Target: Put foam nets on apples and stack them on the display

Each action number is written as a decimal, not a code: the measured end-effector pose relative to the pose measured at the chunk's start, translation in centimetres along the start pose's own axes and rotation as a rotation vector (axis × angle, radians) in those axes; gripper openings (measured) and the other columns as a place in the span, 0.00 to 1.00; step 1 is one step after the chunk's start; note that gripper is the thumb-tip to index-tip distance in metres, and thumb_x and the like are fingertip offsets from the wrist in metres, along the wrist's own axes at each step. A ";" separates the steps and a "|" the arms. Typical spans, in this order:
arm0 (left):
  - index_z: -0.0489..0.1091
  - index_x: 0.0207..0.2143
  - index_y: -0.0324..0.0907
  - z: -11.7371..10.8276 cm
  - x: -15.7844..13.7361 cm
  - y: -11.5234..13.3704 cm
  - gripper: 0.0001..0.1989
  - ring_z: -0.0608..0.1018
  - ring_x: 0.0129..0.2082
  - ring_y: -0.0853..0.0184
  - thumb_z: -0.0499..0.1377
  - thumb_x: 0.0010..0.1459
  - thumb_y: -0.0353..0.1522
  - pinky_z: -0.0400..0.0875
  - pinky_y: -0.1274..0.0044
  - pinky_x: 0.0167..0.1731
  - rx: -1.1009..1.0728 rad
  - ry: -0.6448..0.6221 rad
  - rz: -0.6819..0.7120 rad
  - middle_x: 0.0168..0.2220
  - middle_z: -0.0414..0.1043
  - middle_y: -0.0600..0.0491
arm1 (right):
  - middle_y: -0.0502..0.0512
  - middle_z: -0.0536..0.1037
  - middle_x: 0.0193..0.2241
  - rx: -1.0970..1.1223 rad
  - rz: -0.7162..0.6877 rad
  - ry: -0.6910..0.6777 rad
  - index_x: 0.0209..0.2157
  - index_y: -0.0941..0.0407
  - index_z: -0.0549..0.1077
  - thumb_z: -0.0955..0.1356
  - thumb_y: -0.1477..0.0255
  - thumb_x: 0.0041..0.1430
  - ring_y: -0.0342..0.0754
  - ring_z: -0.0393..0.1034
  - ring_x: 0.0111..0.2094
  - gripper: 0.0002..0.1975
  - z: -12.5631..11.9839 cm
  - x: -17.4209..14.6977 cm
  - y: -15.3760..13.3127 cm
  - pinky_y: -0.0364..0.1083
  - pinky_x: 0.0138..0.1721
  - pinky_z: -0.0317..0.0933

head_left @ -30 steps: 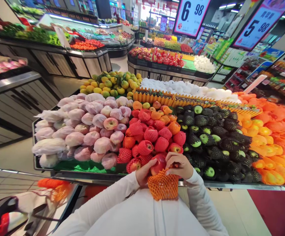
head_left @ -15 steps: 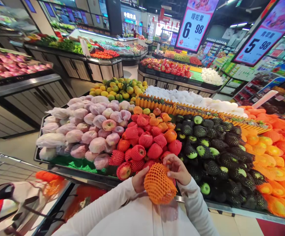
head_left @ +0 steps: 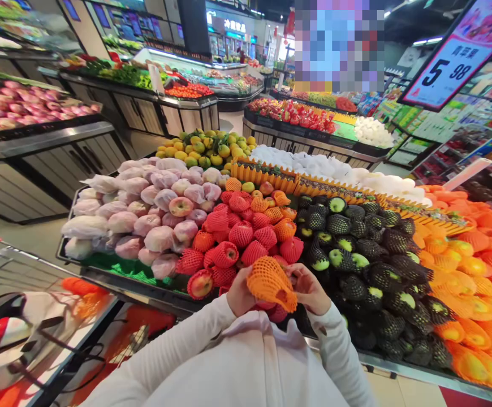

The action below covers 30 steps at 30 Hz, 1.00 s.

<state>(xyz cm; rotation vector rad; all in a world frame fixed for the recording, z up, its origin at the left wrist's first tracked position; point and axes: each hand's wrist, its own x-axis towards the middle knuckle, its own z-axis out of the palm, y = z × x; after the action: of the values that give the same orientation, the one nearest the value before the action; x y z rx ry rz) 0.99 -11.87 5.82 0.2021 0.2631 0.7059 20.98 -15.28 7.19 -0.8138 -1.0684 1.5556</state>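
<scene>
A fruit in an orange foam net [head_left: 269, 280] is held in front of my chest; the net covers it, so its kind is hidden. My left hand [head_left: 240, 293] is wrapped round its left side. At its right, the fingers of my right hand [head_left: 311, 288] are closed on the net near its open, puckered end, which points down and right. Just beyond lie apples in red foam nets [head_left: 241, 233], with a few orange-netted ones [head_left: 285, 229] among them. Green apples in black nets [head_left: 356, 254] are heaped right of my right hand.
Bagged pale pink apples [head_left: 161, 234] fill the stand's left part. Orange-netted fruit [head_left: 475, 305] lies at the far right, yellow-green citrus [head_left: 203, 148] at the back. A shopping cart [head_left: 21, 254] with a bag [head_left: 38, 350] stands at lower left. A price screen [head_left: 453, 62] hangs upper right.
The netted fruit has been raised slightly and turned, so the net's open end now faces lower right. My right hand has shifted down along the net. The view has turned slightly.
</scene>
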 end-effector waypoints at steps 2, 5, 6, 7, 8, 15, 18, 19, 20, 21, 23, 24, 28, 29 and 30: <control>0.73 0.46 0.36 0.5 0.2 -0.3 0.28 0.77 0.43 0.60 0.62 0.50 0.48 0.72 0.74 0.36 -0.027 0.101 -0.010 0.44 0.77 0.47 | 0.51 0.68 0.37 -0.062 -0.037 0.046 0.38 0.51 0.72 0.79 0.71 0.42 0.43 0.68 0.36 0.21 -0.5 0.3 0.1 0.43 0.38 0.66; 0.72 0.45 0.38 0.8 0.5 -0.9 0.32 0.76 0.30 0.64 0.64 0.44 0.52 0.60 0.81 0.18 -0.008 0.153 -0.082 0.39 0.77 0.48 | 0.51 0.69 0.35 -0.125 -0.105 0.127 0.35 0.53 0.73 0.78 0.69 0.43 0.44 0.68 0.36 0.17 -1.0 0.6 0.4 0.44 0.40 0.66; 0.72 0.44 0.38 0.9 0.6 -1.0 0.32 0.75 0.26 0.67 0.65 0.43 0.52 0.56 0.82 0.15 0.007 0.159 -0.088 0.37 0.77 0.49 | 0.51 0.69 0.35 -0.164 -0.119 0.127 0.35 0.53 0.73 0.77 0.69 0.45 0.44 0.68 0.37 0.15 -1.0 0.7 0.3 0.44 0.41 0.66; 0.72 0.43 0.37 1.1 0.7 -1.0 0.32 0.73 0.25 0.69 0.64 0.44 0.52 0.55 0.82 0.14 0.020 0.172 -0.075 0.35 0.76 0.49 | 0.52 0.70 0.37 -0.227 -0.130 0.104 0.36 0.53 0.74 0.76 0.69 0.48 0.44 0.68 0.38 0.13 -1.0 0.6 0.1 0.45 0.42 0.66; 0.72 0.43 0.37 1.2 0.7 -0.9 0.30 0.73 0.24 0.70 0.63 0.47 0.51 0.56 0.82 0.15 0.032 0.195 -0.048 0.34 0.76 0.50 | 0.54 0.70 0.40 -0.318 -0.148 0.070 0.38 0.53 0.74 0.75 0.69 0.50 0.46 0.69 0.40 0.12 -0.8 0.5 -0.3 0.46 0.42 0.66; 0.72 0.46 0.34 2.8 0.0 0.2 0.21 0.77 0.36 0.66 0.51 0.63 0.42 0.72 0.76 0.34 0.092 0.382 0.070 0.40 0.76 0.46 | 0.62 0.69 0.51 -0.678 -0.394 0.097 0.51 0.52 0.72 0.63 0.69 0.64 0.55 0.63 0.56 0.15 2.8 -0.7 -4.9 0.57 0.56 0.59; 0.68 0.50 0.36 2.5 0.0 -0.4 0.24 0.77 0.39 0.64 0.55 0.60 0.45 0.72 0.75 0.35 0.130 0.344 0.083 0.44 0.74 0.46 | 0.64 0.66 0.55 -0.839 -0.389 0.014 0.56 0.53 0.68 0.67 0.64 0.61 0.58 0.62 0.58 0.22 4.5 -0.6 -4.6 0.60 0.58 0.57; 0.66 0.52 0.37 2.3 0.1 -0.6 0.27 0.77 0.41 0.63 0.58 0.57 0.46 0.73 0.74 0.37 0.164 0.323 0.106 0.46 0.73 0.45 | 0.64 0.64 0.58 -0.934 -0.383 0.003 0.58 0.53 0.66 0.70 0.63 0.57 0.60 0.60 0.59 0.28 4.8 -0.5 -4.1 0.60 0.59 0.56; 0.63 0.53 0.38 2.1 0.0 -0.7 0.31 0.76 0.44 0.61 0.62 0.53 0.47 0.73 0.72 0.40 0.220 0.300 0.134 0.49 0.71 0.45 | 0.65 0.61 0.60 -1.017 -0.381 0.008 0.60 0.53 0.64 0.72 0.64 0.53 0.60 0.58 0.60 0.33 5.0 -0.3 -3.4 0.60 0.60 0.56; 0.59 0.55 0.39 1.9 0.0 -0.7 0.35 0.75 0.47 0.59 0.64 0.50 0.47 0.72 0.71 0.43 0.306 0.275 0.163 0.52 0.69 0.44 | 0.65 0.59 0.61 -1.068 -0.385 0.028 0.61 0.52 0.62 0.74 0.65 0.51 0.61 0.57 0.61 0.37 5.0 0.0 -2.6 0.60 0.60 0.56; 0.53 0.56 0.40 1.7 -0.4 -0.4 0.40 0.72 0.53 0.57 0.68 0.47 0.45 0.69 0.68 0.50 0.579 0.215 0.217 0.55 0.65 0.42 | 0.65 0.60 0.60 -1.030 -0.409 0.074 0.61 0.52 0.61 0.75 0.66 0.49 0.61 0.56 0.62 0.38 4.7 0.4 -0.8 0.61 0.60 0.55; 0.52 0.56 0.41 1.9 -0.7 0.0 0.42 0.71 0.54 0.57 0.69 0.46 0.43 0.68 0.67 0.52 0.755 0.182 0.236 0.56 0.63 0.41 | 0.64 0.61 0.59 -0.955 -0.419 0.100 0.60 0.52 0.62 0.75 0.65 0.48 0.61 0.57 0.61 0.38 4.4 0.6 0.1 0.61 0.61 0.55; 0.52 0.59 0.40 3.3 -2.1 1.6 0.44 0.70 0.55 0.54 0.70 0.44 0.41 0.64 0.62 0.56 1.358 0.190 0.251 0.57 0.63 0.39 | 0.63 0.64 0.57 -0.552 -0.388 0.248 0.58 0.52 0.61 0.77 0.63 0.45 0.61 0.62 0.58 0.40 4.0 0.6 2.8 0.61 0.60 0.56; 0.53 0.59 0.40 3.7 -2.4 1.8 0.44 0.70 0.55 0.53 0.70 0.45 0.41 0.63 0.61 0.56 1.432 0.215 0.258 0.56 0.63 0.39 | 0.62 0.64 0.58 -0.468 -0.374 0.281 0.58 0.52 0.61 0.77 0.62 0.44 0.60 0.62 0.58 0.41 4.1 0.5 3.2 0.60 0.60 0.57; 0.53 0.59 0.40 4.0 -2.7 1.9 0.43 0.69 0.56 0.53 0.69 0.46 0.41 0.62 0.61 0.57 1.485 0.231 0.282 0.56 0.63 0.39 | 0.63 0.63 0.58 -0.397 -0.362 0.306 0.58 0.52 0.61 0.78 0.61 0.42 0.60 0.62 0.58 0.42 4.3 0.4 3.5 0.59 0.60 0.57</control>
<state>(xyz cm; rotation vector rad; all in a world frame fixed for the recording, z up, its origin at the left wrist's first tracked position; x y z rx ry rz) -0.95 -12.61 10.61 1.5977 0.9685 0.6899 15.71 -16.16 5.54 -1.0209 -1.2312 0.8945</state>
